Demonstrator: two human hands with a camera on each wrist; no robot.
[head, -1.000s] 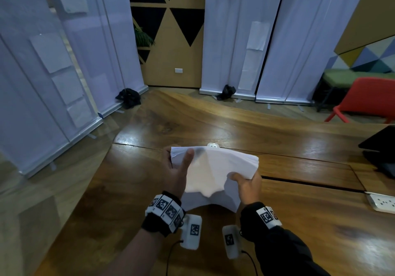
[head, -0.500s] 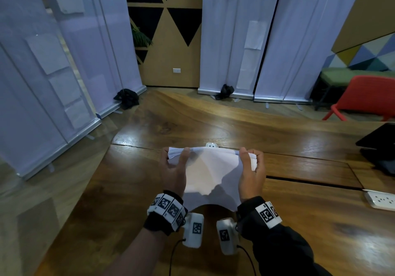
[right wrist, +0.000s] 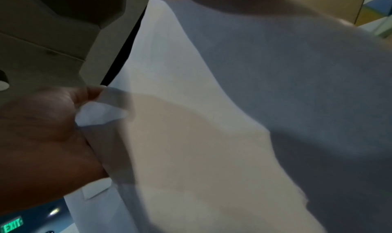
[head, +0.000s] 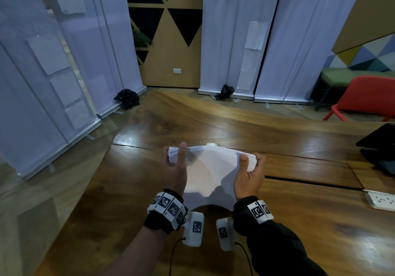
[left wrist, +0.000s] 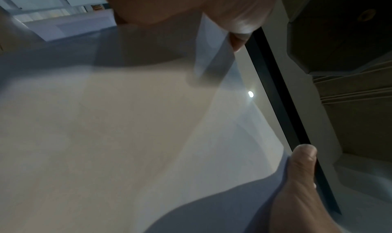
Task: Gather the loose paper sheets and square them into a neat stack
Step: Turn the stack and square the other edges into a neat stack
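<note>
A bundle of white paper sheets (head: 210,173) hangs above the wooden table (head: 299,222), held up by both hands at its far corners and sagging in a curve toward me. My left hand (head: 174,166) grips the left corner, thumb on the near face. My right hand (head: 249,173) grips the right corner the same way. The left wrist view fills with the sheets (left wrist: 127,136), a thumb at top and the other hand's thumb at lower right. The right wrist view shows the curved sheets (right wrist: 212,119) with fingers pinching the edge at left.
A dark laptop-like object (head: 378,147) lies at the table's right edge, and a white power strip (head: 381,200) sits nearer me on the right. A small white item (head: 211,144) peeks out behind the paper. A red chair (head: 367,98) and white banner stands (head: 235,40) stand beyond the table.
My right hand moved from the bundle's lower right side up to its far right corner. Both hands now hold the top corners, and the sheets bow more.
</note>
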